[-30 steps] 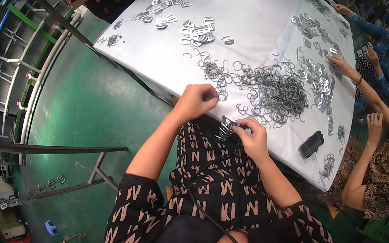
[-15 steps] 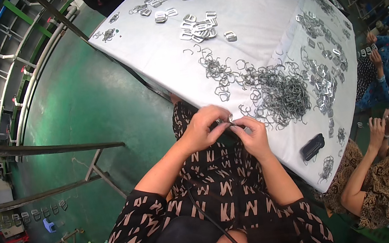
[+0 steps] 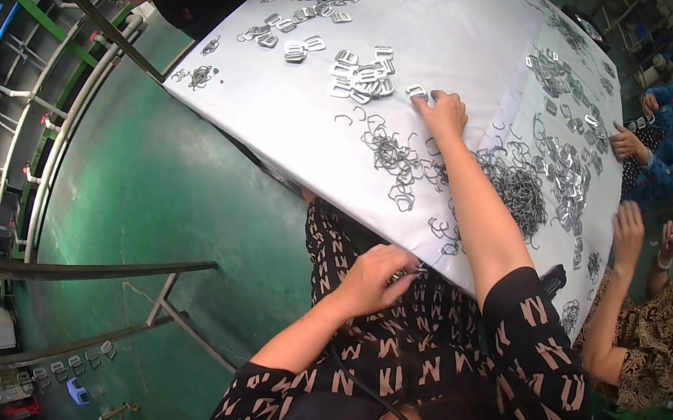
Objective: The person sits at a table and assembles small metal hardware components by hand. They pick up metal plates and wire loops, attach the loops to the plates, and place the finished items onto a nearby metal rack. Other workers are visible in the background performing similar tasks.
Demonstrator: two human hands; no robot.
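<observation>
My left hand (image 3: 375,280) is closed in front of my lap, just off the table's near edge. Small metal pieces (image 3: 400,275) show between its thumb and fingers, partly hidden; their exact shape is unclear. My right arm stretches forward across the white-covered table. At its end my right hand (image 3: 445,117) has thumb and fingers closed on the near side of a single silver slide buckle (image 3: 416,91) lying on the cloth. To the left of that buckle is a loose pile of similar silver buckles (image 3: 366,77). Thin open wire rings (image 3: 391,156) are scattered nearer to me.
A dense heap of wire rings (image 3: 516,199) lies right of my forearm, with more buckles (image 3: 567,171) beyond. A black object (image 3: 553,280) sits near the right edge. Co-workers' hands (image 3: 627,143) work around the table. A metal frame (image 3: 89,268) stands left over the green floor (image 3: 146,184).
My hands were together over my lap, working on a small metal piece. My right hand has left and reached forward to the lone buckle; my left hand has lowered slightly, keeping its metal pieces.
</observation>
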